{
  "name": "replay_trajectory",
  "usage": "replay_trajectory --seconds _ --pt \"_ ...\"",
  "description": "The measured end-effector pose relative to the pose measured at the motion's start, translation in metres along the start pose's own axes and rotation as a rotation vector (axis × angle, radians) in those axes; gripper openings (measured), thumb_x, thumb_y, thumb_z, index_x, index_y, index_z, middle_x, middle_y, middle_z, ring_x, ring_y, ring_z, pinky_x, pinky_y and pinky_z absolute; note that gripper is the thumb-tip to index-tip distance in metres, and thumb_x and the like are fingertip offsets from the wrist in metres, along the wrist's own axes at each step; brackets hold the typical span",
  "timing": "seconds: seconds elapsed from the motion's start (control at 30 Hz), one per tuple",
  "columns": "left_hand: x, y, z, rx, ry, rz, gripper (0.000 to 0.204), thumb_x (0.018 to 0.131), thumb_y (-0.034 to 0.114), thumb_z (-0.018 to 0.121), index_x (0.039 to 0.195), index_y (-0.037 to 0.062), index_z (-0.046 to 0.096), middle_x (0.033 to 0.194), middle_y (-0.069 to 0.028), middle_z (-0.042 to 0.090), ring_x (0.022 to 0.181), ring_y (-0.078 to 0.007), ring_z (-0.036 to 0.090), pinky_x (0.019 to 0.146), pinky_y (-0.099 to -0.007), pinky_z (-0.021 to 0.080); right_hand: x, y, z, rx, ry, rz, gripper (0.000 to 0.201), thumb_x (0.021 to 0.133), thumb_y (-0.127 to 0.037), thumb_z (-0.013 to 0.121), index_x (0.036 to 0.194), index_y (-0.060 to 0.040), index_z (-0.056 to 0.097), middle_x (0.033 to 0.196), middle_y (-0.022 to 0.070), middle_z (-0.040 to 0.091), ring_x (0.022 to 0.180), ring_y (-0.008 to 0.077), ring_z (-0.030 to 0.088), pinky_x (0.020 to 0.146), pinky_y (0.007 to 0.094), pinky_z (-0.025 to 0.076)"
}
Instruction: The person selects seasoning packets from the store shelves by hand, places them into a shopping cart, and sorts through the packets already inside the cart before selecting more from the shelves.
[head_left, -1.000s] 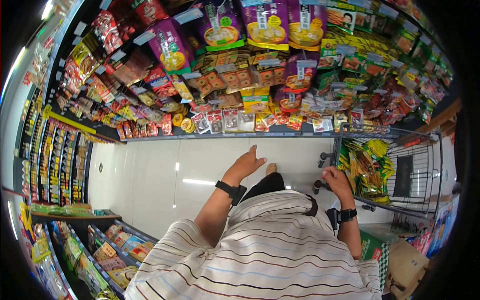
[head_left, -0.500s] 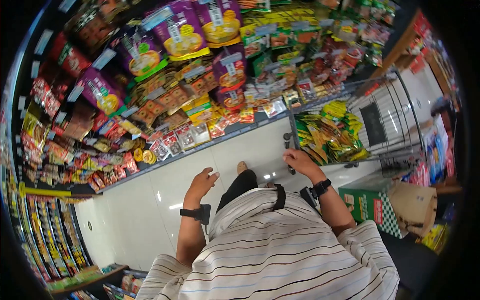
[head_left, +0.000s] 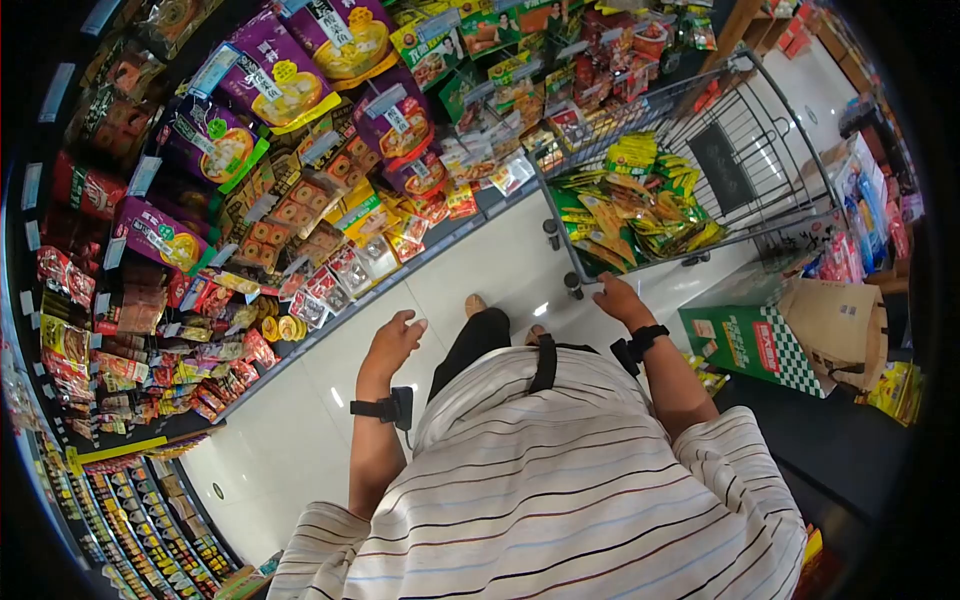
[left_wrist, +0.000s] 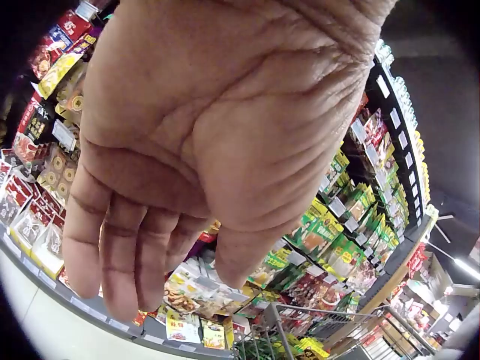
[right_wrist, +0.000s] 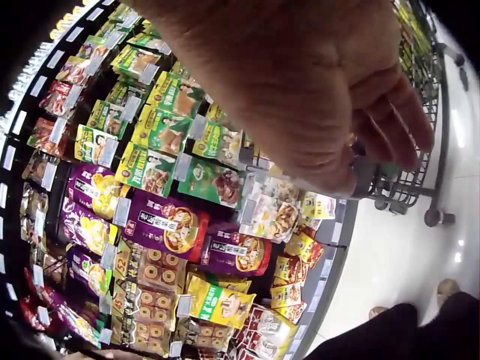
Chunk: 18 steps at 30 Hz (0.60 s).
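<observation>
My left hand hangs in front of my body with its fingers loosely bent and nothing in them. In the left wrist view its palm faces the camera, with shelf goods behind. My right hand is at the near corner of a wire shopping cart, fingers loosely bent. In the right wrist view the thumb and fingers overlap the cart's corner; I cannot tell whether they touch it. Inside the cart lies a heap of green and yellow snack packets.
A long shelf of hanging packets, among them purple bags, runs diagonally ahead; its front edge borders the pale tiled floor. To the right stand a green carton and a brown paper bag. Another shelf is at lower left.
The view has turned right, and the shelf now slants. My left hand has drawn back from its forward reach. My right hand stays near the cart's corner, its fingers less curled.
</observation>
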<state>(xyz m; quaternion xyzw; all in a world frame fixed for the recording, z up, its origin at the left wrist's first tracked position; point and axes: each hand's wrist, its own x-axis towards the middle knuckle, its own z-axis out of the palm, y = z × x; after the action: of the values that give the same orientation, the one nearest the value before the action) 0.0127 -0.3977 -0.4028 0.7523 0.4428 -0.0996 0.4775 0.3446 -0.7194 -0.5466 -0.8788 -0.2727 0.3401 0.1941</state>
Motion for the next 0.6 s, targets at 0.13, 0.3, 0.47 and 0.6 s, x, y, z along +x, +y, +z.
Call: replay_trajectory --seconds 0.13,0.3,0.47,0.6 --pt "0.002 0.008 -0.003 0.024 -0.004 -0.008 0.062 0.095 0.043 0.064 0.135 -0.0033 0.055 0.100 -0.0196 0.071 0.082 -0.0254 0.071 0.076 -0.0350 0.055 0.001 0.015 0.007 0.104 0.091 -0.058 0.048 0.086 -0.025 0.070 0.128 -0.0061 0.054 0.121 0.0244 0.065 0.115 0.0421 0.060 0.097 0.0472 0.049" --pt "0.002 0.017 -0.003 0.031 -0.019 0.000 0.062 0.095 0.044 0.063 0.135 -0.0028 0.055 0.102 -0.0202 0.072 0.083 -0.0254 0.071 0.077 -0.0349 0.055 0.014 0.024 0.004 0.092 0.185 -0.047 0.046 0.087 -0.026 0.070 0.126 -0.0055 0.057 0.120 0.0249 0.066 0.113 0.0421 0.061 0.096 0.0463 0.049" --pt "0.004 0.016 -0.001 0.081 -0.037 -0.004 0.063 0.095 0.045 0.063 0.135 -0.0027 0.055 0.101 -0.0205 0.072 0.084 -0.0252 0.071 0.078 -0.0352 0.055 0.019 0.025 0.003 0.062 0.205 -0.001 0.042 0.089 -0.028 0.069 0.123 -0.0045 0.062 0.113 0.0239 0.069 0.109 0.0417 0.064 0.094 0.0465 0.050" --pt "0.003 0.020 0.000 0.075 -0.056 -0.020 0.061 0.095 0.045 0.063 0.137 0.0004 0.054 0.100 -0.0131 0.070 0.084 -0.0198 0.068 0.071 -0.0323 0.054 0.015 0.025 0.014 0.026 0.332 -0.026 0.037 0.090 -0.026 0.069 0.121 -0.0050 0.064 0.110 0.0228 0.070 0.104 0.0407 0.066 0.091 0.0471 0.052"
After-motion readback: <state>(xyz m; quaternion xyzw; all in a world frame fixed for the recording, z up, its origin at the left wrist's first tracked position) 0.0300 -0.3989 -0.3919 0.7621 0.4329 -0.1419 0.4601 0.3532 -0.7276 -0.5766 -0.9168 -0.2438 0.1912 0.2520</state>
